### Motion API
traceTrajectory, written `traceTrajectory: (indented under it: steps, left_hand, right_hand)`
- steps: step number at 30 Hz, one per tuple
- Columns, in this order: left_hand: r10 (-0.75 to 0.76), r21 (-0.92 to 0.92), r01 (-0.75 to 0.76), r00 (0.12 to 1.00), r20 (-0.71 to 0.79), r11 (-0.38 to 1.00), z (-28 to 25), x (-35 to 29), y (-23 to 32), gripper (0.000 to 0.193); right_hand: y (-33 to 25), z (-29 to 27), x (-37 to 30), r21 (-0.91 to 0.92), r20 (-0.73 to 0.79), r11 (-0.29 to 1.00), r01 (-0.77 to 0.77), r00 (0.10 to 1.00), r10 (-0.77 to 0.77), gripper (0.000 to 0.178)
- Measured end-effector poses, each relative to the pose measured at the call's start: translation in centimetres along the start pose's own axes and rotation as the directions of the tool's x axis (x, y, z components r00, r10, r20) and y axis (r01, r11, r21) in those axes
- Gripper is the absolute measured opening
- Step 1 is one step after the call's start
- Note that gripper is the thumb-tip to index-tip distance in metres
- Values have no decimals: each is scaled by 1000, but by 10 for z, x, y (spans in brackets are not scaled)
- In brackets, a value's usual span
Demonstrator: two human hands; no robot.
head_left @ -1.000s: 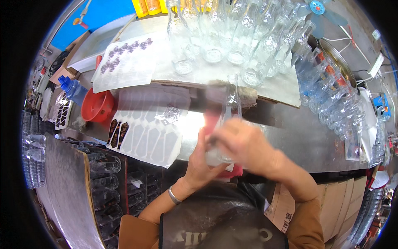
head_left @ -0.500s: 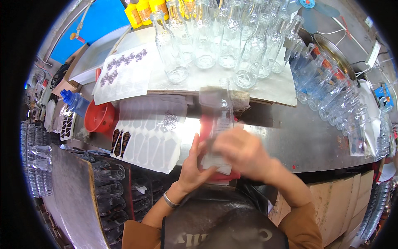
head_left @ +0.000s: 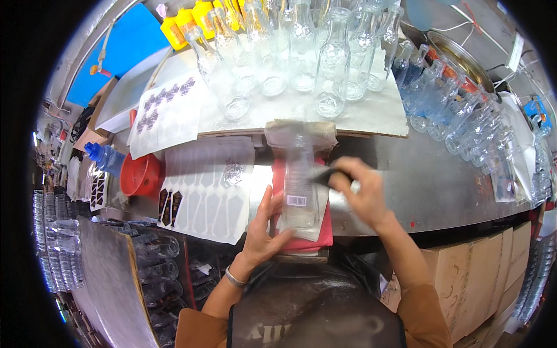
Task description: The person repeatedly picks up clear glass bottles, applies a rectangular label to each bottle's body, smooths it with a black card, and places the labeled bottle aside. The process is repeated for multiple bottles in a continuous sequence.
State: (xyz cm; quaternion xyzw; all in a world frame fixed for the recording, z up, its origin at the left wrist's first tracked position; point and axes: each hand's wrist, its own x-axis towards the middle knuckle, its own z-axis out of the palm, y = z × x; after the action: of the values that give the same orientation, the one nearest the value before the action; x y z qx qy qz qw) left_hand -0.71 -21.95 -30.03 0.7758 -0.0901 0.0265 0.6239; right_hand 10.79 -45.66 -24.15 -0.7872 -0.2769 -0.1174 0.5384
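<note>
A clear glass bottle (head_left: 300,211) lies in front of me with its base toward me. A label with a barcode (head_left: 296,200) shows on its body, and its upper part is blurred. Under it are white paper and a red cloth (head_left: 325,229); its neck end lies over a beige cloth pad (head_left: 322,132). My left hand (head_left: 261,235) is at the bottle's lower left side, thumb and forefinger stretched apart, the thumb close to the base. Just right of the bottle, my right hand (head_left: 362,188) pinches a dark, flat scraper-like piece (head_left: 331,174), its tip near the glass.
Several upright bottles (head_left: 331,75) stand on the raised white board ahead. Label sheets (head_left: 203,197), a red bowl (head_left: 141,175) and a blue-capped bottle (head_left: 104,156) lie to the left. More bottles (head_left: 458,116) stand at right, above cardboard boxes (head_left: 464,278).
My right hand has moved from over the bottle's lower body to its right side, uncovering the barcode label. My left hand stays by the base. The whole view has shifted slightly.
</note>
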Motion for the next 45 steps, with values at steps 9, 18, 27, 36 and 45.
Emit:
traceTrajectory:
  steps: [9, 18, 27, 36, 45]
  left_hand:
    - [48, 77, -42, 995, -84, 996, 12, 4, 18, 105]
    - [94, 180, -65, 983, -160, 981, 22, 6, 25, 112]
    - [-195, -383, 137, 974, -115, 914, -16, 52, 35, 67]
    - [-466, -549, 431, 881, 84, 716, -8, 110, 32, 66]
    - [107, 90, -105, 994, -22, 990, 9, 65, 138, 38]
  right_hand:
    - [-26, 3, 62, -309, 48, 909, 279, 959, -278, 18]
    - [-29, 12, 67, -286, 165, 909, 302, 950, -263, 15]
    - [-9, -6, 38, -152, 38, 971, 182, 983, -178, 19]
    - [-5, -40, -20, 242, -186, 948, -205, 950, 253, 18]
    - [8, -39, -50, 405, -267, 874, -267, 880, 393, 20]
